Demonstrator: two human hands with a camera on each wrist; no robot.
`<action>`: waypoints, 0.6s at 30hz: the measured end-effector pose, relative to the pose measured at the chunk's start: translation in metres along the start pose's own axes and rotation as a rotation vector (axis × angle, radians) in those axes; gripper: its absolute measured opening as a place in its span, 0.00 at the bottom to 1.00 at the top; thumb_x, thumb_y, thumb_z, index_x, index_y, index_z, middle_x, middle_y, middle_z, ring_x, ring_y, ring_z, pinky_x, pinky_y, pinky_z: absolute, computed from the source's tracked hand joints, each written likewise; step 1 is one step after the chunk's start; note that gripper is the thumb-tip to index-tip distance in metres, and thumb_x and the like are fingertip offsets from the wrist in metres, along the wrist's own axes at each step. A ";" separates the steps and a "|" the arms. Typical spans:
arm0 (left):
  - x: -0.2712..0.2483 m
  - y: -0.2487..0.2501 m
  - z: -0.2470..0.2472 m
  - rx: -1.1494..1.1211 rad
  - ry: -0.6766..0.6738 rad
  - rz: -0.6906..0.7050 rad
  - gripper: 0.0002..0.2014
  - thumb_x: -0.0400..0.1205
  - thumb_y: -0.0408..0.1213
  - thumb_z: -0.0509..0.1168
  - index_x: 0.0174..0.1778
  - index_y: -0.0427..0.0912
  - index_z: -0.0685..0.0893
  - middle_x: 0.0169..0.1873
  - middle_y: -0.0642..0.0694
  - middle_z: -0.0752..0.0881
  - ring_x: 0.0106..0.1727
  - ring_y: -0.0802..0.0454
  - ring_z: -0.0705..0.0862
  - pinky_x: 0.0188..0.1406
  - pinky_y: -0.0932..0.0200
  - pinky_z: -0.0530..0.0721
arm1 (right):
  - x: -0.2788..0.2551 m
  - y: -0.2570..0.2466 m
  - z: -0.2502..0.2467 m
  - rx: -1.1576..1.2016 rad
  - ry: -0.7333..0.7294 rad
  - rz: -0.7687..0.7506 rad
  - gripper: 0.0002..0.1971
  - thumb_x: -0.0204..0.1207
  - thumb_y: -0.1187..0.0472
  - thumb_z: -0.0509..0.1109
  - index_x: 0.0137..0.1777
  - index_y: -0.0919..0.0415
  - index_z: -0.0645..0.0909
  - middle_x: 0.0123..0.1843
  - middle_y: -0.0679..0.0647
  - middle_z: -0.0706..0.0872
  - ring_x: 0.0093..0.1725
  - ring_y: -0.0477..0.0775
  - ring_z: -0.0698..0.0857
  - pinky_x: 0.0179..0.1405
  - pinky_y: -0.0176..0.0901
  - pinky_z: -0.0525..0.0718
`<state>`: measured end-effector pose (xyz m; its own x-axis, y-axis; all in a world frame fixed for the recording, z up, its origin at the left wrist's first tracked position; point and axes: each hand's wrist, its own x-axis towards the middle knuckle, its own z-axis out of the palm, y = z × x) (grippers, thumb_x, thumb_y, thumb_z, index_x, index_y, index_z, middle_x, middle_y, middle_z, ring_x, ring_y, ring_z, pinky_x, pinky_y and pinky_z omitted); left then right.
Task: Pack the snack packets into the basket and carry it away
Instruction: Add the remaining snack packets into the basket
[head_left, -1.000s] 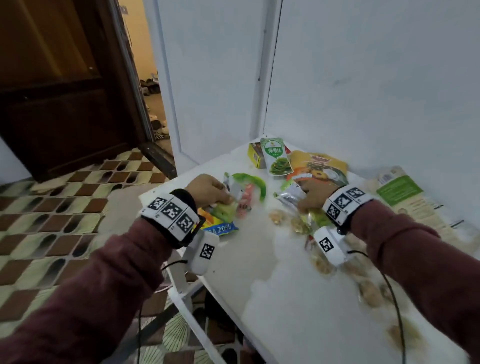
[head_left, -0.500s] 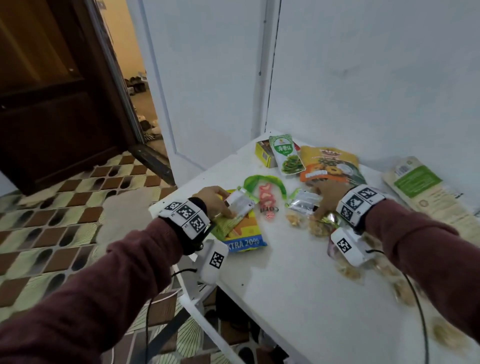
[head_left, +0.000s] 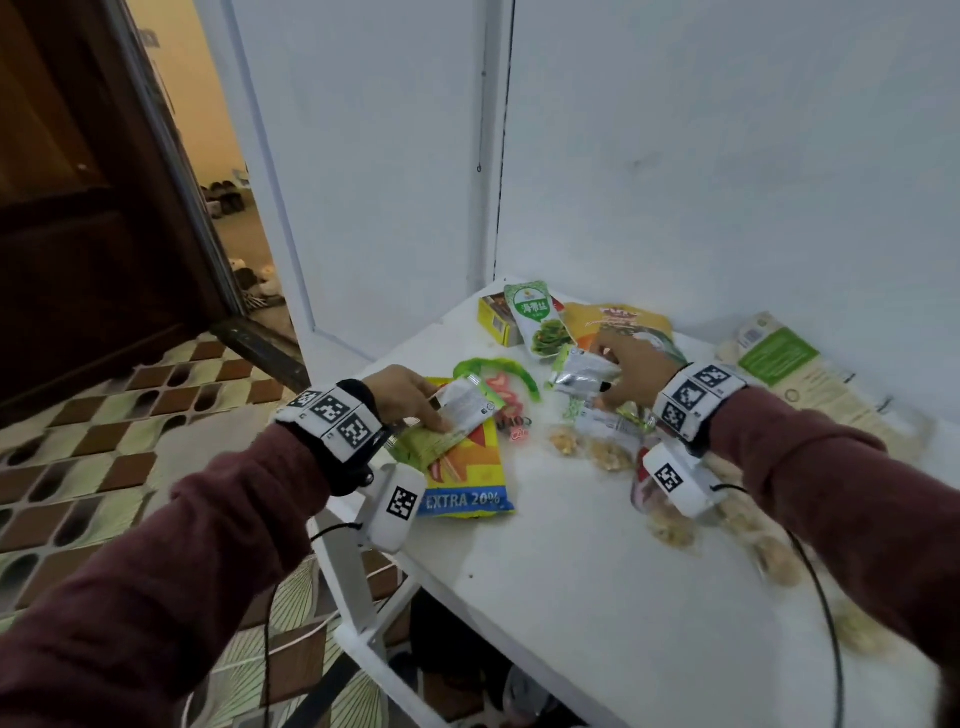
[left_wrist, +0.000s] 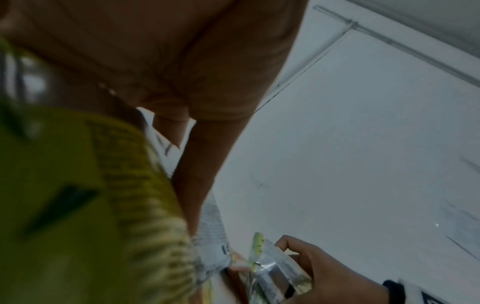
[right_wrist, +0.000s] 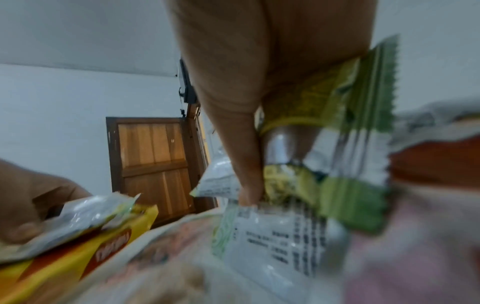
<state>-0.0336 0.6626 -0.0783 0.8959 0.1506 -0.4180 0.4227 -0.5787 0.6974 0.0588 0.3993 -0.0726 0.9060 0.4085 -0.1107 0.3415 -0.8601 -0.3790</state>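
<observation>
Both hands are gathering packets off the white table, and I'd say the trick is to pinch each bundle by its flat middle, not its slippery sealed edges, and not to overfill before a basket turns up, since none is in view. The left hand grips a silvery-green packet over the yellow chips bag; the right hand clutches a crinkly silver packet. More packets lie scattered near the wall, including a green seaweed packet.
</observation>
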 end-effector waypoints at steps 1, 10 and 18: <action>-0.002 0.001 -0.006 -0.016 -0.006 0.011 0.13 0.70 0.24 0.74 0.48 0.40 0.85 0.22 0.51 0.84 0.21 0.54 0.79 0.13 0.68 0.74 | 0.000 0.002 -0.006 0.073 0.045 -0.011 0.27 0.63 0.72 0.77 0.59 0.57 0.71 0.51 0.55 0.78 0.42 0.57 0.81 0.29 0.40 0.83; -0.008 0.032 -0.042 -0.466 0.099 0.224 0.21 0.77 0.26 0.67 0.62 0.49 0.74 0.50 0.45 0.80 0.35 0.48 0.83 0.22 0.57 0.85 | -0.023 0.016 -0.064 0.331 0.261 -0.064 0.10 0.69 0.71 0.75 0.36 0.59 0.78 0.32 0.47 0.80 0.21 0.36 0.81 0.17 0.24 0.75; 0.039 0.052 0.020 -0.431 0.121 0.120 0.11 0.74 0.31 0.72 0.30 0.35 0.77 0.31 0.39 0.80 0.26 0.47 0.81 0.31 0.54 0.83 | -0.058 0.024 -0.073 0.344 0.125 0.038 0.08 0.74 0.66 0.71 0.48 0.57 0.75 0.41 0.47 0.80 0.42 0.49 0.79 0.32 0.32 0.72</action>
<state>0.0206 0.6223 -0.0698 0.9405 0.2103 -0.2668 0.3109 -0.2158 0.9256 0.0332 0.3324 -0.0079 0.9471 0.3199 -0.0259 0.2222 -0.7118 -0.6663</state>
